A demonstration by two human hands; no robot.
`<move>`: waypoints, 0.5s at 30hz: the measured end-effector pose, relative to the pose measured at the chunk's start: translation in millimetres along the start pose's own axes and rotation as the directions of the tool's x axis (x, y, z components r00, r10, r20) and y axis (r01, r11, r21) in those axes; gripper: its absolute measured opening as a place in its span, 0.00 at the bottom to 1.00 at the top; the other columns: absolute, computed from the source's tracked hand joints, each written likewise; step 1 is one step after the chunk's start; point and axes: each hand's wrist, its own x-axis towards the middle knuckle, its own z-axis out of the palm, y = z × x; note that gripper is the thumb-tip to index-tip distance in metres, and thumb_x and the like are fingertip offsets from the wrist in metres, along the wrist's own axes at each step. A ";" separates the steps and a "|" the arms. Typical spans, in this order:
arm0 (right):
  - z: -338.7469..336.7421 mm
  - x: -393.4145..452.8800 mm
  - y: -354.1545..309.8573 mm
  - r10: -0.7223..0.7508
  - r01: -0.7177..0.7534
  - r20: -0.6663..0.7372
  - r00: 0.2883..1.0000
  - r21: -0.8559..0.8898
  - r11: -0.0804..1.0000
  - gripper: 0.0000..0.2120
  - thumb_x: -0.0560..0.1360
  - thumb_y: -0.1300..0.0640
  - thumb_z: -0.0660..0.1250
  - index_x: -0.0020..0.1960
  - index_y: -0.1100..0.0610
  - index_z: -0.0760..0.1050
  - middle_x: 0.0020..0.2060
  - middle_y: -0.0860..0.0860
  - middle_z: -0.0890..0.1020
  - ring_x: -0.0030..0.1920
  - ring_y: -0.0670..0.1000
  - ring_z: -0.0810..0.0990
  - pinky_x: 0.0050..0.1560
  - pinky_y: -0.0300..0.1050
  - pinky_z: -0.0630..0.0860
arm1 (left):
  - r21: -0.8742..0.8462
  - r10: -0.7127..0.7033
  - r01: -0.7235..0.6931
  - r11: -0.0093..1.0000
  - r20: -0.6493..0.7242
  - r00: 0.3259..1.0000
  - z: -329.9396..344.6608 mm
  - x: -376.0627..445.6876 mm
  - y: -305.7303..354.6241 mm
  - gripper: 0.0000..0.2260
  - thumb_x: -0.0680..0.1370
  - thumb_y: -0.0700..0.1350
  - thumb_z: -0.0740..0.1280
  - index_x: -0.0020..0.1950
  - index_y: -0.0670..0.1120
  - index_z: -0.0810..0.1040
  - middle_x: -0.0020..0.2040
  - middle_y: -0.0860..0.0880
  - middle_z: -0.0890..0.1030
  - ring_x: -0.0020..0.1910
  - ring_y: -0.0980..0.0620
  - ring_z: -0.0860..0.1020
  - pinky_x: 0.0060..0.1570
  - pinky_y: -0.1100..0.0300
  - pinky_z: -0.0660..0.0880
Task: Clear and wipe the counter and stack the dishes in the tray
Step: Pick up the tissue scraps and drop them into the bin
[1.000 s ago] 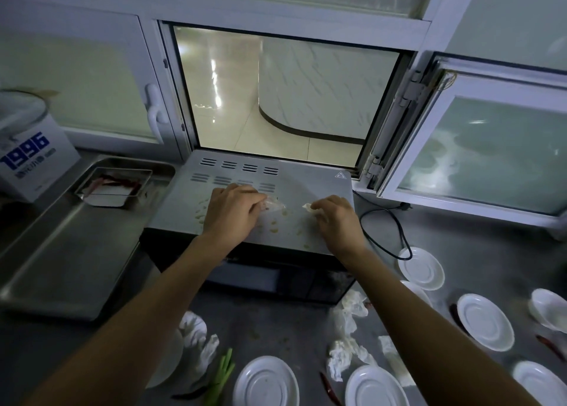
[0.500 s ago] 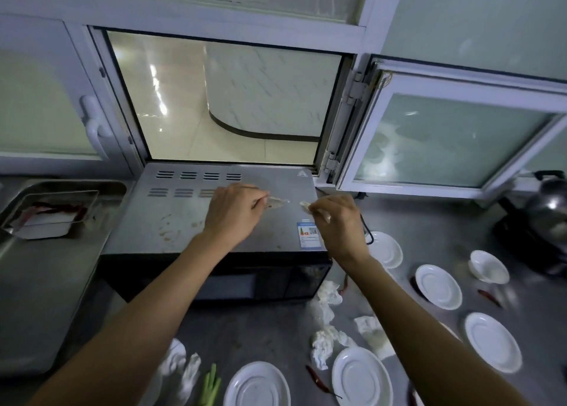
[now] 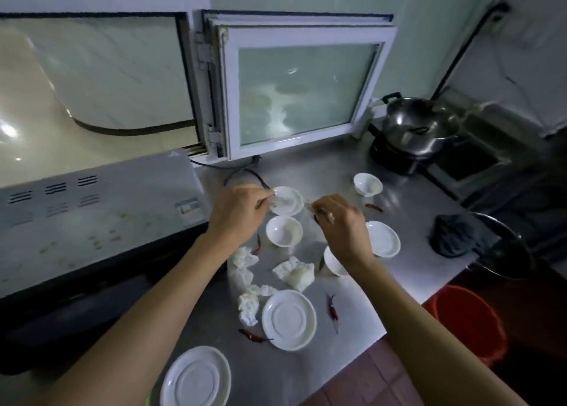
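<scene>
My left hand (image 3: pixel 236 215) pinches a small pale food scrap (image 3: pixel 274 201), held over a white saucer (image 3: pixel 288 201) on the steel counter (image 3: pixel 343 166). My right hand (image 3: pixel 339 224) pinches another pale scrap (image 3: pixel 310 205) just right of that saucer. Below the saucer stands a small white bowl (image 3: pixel 283 230). More white saucers lie at the right (image 3: pixel 385 239), front middle (image 3: pixel 288 319) and front left (image 3: pixel 196 378). Another bowl (image 3: pixel 367 184) sits further back. Crumpled white tissues (image 3: pixel 294 272) and dried red chillies (image 3: pixel 333 309) are scattered among them.
A microwave (image 3: pixel 92 215) with a stained top stands at the left, its cord (image 3: pixel 242 172) on the counter. A pot on a cooker (image 3: pixel 414 132) stands at the back right. A dark cloth (image 3: pixel 454 235) and a wok (image 3: pixel 506 249) lie at the right edge. A red bucket (image 3: pixel 469 322) stands on the floor.
Both hands moved off the microwave top to the right, each carrying its scrap, and now hover over the saucer. The view swung right, so the tray at the left is out of sight.
</scene>
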 end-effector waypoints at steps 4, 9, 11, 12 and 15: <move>-56.6 -57.0 67.4 0.141 -0.143 -0.038 0.989 -0.065 0.988 0.08 0.73 0.67 0.72 0.47 0.56 0.83 0.43 0.49 0.82 0.42 0.53 0.79 0.38 0.44 0.72 | -0.021 0.057 -0.056 0.998 0.081 0.995 66.1 0.0 74.6 0.07 0.75 0.47 0.70 0.51 0.51 0.86 0.45 0.51 0.85 0.41 0.46 0.82 0.39 0.52 0.79; -128.2 -148.4 145.7 0.307 -0.310 -0.055 0.950 -0.079 0.947 0.10 0.74 0.66 0.69 0.51 0.54 0.83 0.49 0.48 0.82 0.49 0.53 0.79 0.44 0.50 0.78 | -0.058 0.115 -0.104 0.993 0.236 0.965 145.7 -20.4 179.1 0.10 0.74 0.48 0.67 0.50 0.52 0.86 0.43 0.50 0.85 0.42 0.44 0.82 0.39 0.53 0.78; -154.2 -185.9 174.1 0.356 -0.361 -0.067 0.932 -0.085 0.929 0.10 0.74 0.65 0.69 0.51 0.53 0.83 0.48 0.47 0.82 0.49 0.51 0.79 0.47 0.49 0.78 | -0.074 0.150 -0.134 0.988 0.302 0.941 176.7 -31.3 219.4 0.12 0.73 0.49 0.64 0.51 0.52 0.86 0.44 0.50 0.85 0.44 0.44 0.82 0.41 0.51 0.79; -166.5 -203.8 187.3 0.381 -0.386 -0.072 0.922 -0.084 0.919 0.09 0.75 0.64 0.69 0.51 0.53 0.83 0.48 0.47 0.82 0.50 0.51 0.79 0.48 0.49 0.78 | -0.085 0.170 -0.151 0.985 0.331 0.928 191.6 -37.1 239.2 0.13 0.73 0.50 0.63 0.51 0.52 0.86 0.44 0.49 0.85 0.45 0.43 0.82 0.42 0.50 0.78; -200.3 -253.2 221.1 0.438 -0.449 -0.105 0.893 -0.126 0.885 0.09 0.76 0.60 0.69 0.55 0.51 0.82 0.49 0.46 0.81 0.50 0.51 0.78 0.47 0.48 0.77 | -0.125 0.226 -0.191 0.974 0.413 0.882 234.0 -53.5 294.7 0.14 0.74 0.50 0.63 0.52 0.53 0.86 0.46 0.50 0.85 0.47 0.44 0.81 0.45 0.51 0.78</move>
